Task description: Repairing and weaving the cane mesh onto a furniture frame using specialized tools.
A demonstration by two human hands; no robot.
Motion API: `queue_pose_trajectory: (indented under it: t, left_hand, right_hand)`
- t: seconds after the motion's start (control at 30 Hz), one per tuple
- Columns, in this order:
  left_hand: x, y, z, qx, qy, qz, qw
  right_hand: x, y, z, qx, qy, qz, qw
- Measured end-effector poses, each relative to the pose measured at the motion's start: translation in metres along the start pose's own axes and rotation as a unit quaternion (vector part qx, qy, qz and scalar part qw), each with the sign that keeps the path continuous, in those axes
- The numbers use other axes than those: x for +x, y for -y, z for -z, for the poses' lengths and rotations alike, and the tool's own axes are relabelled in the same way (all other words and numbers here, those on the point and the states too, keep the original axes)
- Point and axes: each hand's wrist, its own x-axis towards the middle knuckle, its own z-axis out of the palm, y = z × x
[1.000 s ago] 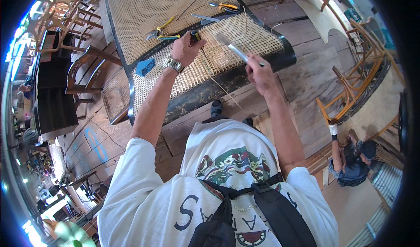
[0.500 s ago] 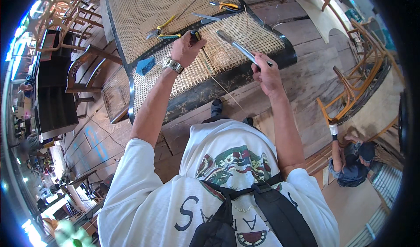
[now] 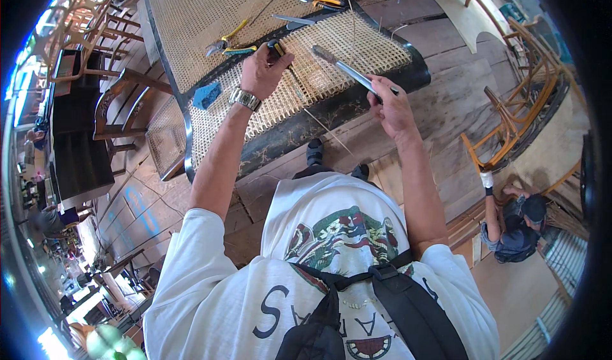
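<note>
I see the cane ahead, under both hands. My left hand has its fingers curled round a dark handle; my right hand grips a hammer, head over the cane. Left lie yellow pliers, far, and a blue piece, nearer.

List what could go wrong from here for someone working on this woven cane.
The silver tool in the right hand might hit the left hand, which is close to its head. A misplaced blow could crack strands of the woven cane. The yellow-handled pliers lying beside the left hand might get nudged.
</note>
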Motion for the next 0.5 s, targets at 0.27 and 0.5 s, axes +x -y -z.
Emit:
queue_pose_trajectory:
  t: [0.27,0.5]
  left_hand:
    - [-0.001,-0.002,-0.004,0.045,0.021,0.032,0.998]
    - [0.002,0.007,-0.001,0.013,0.021,0.004,1.000]
  right_hand:
    - [0.002,0.000,0.002,-0.008,0.028,-0.006,1.000]
    - [-0.004,0.009,0.010,-0.161,0.116,-0.030,0.980]
